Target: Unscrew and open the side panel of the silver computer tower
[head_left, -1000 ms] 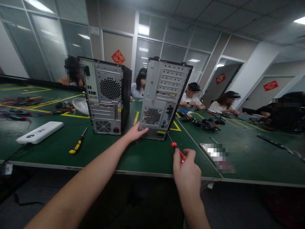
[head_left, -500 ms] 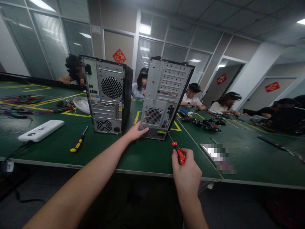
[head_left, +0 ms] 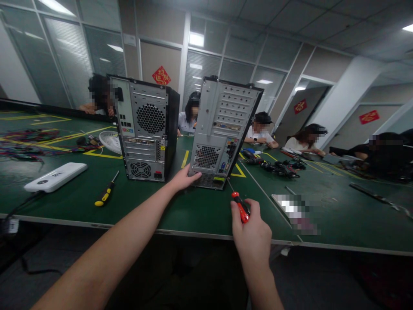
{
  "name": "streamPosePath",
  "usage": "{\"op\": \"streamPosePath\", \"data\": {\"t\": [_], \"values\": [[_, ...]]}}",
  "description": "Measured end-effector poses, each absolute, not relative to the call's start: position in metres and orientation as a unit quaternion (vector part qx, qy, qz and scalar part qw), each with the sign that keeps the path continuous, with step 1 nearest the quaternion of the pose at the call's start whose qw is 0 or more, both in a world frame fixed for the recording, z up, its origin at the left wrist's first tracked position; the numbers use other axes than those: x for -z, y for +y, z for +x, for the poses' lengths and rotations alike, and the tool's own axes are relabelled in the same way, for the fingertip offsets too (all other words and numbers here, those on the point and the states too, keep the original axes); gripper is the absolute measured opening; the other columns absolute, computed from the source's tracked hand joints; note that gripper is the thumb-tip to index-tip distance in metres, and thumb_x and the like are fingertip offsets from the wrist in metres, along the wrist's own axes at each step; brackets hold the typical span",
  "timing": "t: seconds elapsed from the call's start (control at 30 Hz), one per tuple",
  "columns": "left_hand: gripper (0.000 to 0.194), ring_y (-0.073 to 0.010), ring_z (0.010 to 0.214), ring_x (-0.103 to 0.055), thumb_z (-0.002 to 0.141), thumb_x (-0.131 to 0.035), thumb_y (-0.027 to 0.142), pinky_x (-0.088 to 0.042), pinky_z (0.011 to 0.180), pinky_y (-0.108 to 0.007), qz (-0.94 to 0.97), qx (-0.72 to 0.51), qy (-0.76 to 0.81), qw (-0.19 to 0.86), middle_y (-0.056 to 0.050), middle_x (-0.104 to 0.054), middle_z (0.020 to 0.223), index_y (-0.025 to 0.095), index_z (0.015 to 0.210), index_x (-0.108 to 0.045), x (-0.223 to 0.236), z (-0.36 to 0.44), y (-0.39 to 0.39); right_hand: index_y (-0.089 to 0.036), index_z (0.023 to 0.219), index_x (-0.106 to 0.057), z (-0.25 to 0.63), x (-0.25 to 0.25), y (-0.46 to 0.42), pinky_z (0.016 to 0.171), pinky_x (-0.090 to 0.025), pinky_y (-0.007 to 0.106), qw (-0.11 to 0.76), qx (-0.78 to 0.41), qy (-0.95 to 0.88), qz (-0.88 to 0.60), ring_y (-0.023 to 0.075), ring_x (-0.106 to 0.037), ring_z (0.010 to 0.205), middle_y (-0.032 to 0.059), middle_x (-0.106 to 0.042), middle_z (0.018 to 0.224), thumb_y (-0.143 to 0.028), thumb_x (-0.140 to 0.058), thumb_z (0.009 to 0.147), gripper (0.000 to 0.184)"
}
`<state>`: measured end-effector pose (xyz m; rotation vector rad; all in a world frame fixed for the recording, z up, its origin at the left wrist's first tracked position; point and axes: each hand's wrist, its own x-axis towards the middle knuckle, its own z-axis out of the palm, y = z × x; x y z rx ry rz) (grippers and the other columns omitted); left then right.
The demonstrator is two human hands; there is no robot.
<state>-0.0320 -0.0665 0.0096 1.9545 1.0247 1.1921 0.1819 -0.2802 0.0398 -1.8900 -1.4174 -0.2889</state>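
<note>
Fingers [head_left: 186,171] of the left hand [head_left: 180,180] rest at the lower left edge of an upright computer tower [head_left: 205,122], the thumb lying on its back panel. The other fingertips are hidden by the case, so whether they are spread or pressed together cannot be told. On the right hand [head_left: 254,228], thumb and forefinger pinch the handle of a red-and-black screwdriver [head_left: 241,207], its thin shaft slanting up to the tower's lower right corner; whether the tip touches is too small to tell.

Left to right across the green table [head_left: 193,219]: far left of the left fingers lie tangled colored wires [head_left: 29,142] and, nearer the viewer, a white oblong device [head_left: 55,177]. Closer to those fingers are a white basket [head_left: 108,142] and, in front of it, a yellow-and-black screwdriver [head_left: 106,194]. A second tower [head_left: 142,129] stands just left of the left fingers, its back also facing the viewer. The first tower rises directly beyond the space between the two hands. Past the right fingers, farther back, is a heap of black cables [head_left: 282,168]; just to their right lies a pixelated flat object [head_left: 292,211].
</note>
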Motion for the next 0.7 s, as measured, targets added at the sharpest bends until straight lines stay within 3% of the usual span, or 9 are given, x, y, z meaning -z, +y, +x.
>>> {"op": "streamPosePath", "data": {"t": [0.13,0.37,0.7], "values": [[0.070,-0.0324,0.141,-0.058,0.087,-0.068,0.059,-0.041,0.124,-0.048,0.741,-0.452,0.389,0.308,-0.011,-0.065,0.148,0.022,0.146,-0.058,-0.0090,-0.0325,-0.0655,-0.018,0.125,-0.060,0.1798,-0.0442,-0.2830,0.057,-0.033,0.032,0.332,0.100,-0.521,-0.780,0.0311,-0.068,0.060,0.0098,-0.072,0.068,-0.061,-0.031,0.106,0.055],[0.070,-0.0333,0.140,-0.060,0.088,-0.068,0.060,-0.043,0.123,-0.049,0.739,-0.449,0.390,0.315,-0.011,-0.066,0.148,0.022,0.146,-0.059,-0.0085,-0.0329,-0.0652,-0.022,0.108,-0.056,0.1826,-0.0411,-0.2813,0.057,-0.033,0.032,0.385,0.099,-0.526,-0.751,0.0322,-0.070,0.061,0.0111,-0.073,0.071,-0.069,-0.030,0.102,0.055],[0.071,-0.0330,0.140,-0.059,0.089,-0.066,0.060,-0.042,0.124,-0.048,0.743,-0.447,0.386,0.315,-0.012,-0.065,0.149,0.021,0.147,-0.056,-0.0087,-0.0336,-0.0659,-0.021,0.108,-0.055,0.1835,-0.0349,-0.2786,0.057,-0.035,0.032,0.399,0.135,-0.540,-0.729,0.0310,-0.070,0.060,0.0106,-0.073,0.072,-0.069,-0.035,0.102,0.052]]}}
